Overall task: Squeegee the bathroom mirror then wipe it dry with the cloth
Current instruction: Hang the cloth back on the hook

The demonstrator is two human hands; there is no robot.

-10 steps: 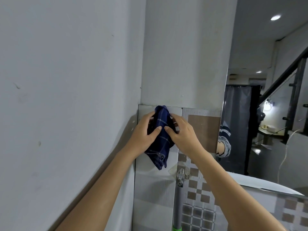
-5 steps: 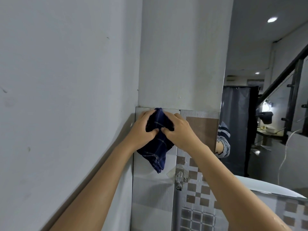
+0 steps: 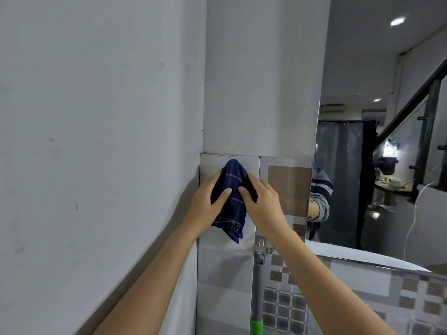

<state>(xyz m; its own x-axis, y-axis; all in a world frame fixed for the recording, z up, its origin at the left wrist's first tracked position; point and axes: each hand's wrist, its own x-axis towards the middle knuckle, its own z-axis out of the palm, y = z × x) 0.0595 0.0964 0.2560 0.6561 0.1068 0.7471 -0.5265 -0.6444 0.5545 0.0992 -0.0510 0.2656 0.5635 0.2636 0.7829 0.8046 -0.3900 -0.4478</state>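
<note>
A dark blue checked cloth (image 3: 232,189) is pressed against the tiled wall (image 3: 222,267) in the corner, its lower end hanging free. My left hand (image 3: 205,204) grips its left side and my right hand (image 3: 263,204) grips its right side, thumbs nearly meeting over the fabric. The bathroom mirror (image 3: 377,146) hangs to the right, apart from both hands. Below my right wrist a grey handle with a green grip (image 3: 257,303) hangs from a clear wall hook (image 3: 260,246); its lower end is out of frame.
A plain white wall (image 3: 96,141) closes in on the left, meeting the tiled wall at the corner. The mirror reflects a sleeve, a dark curtain and a stair rail. A white ledge (image 3: 362,257) runs under the mirror.
Both hands stay on the cloth at the same spot on the wall. The bunched cloth has been reshaped, its top now standing up in a peak between the hands.
</note>
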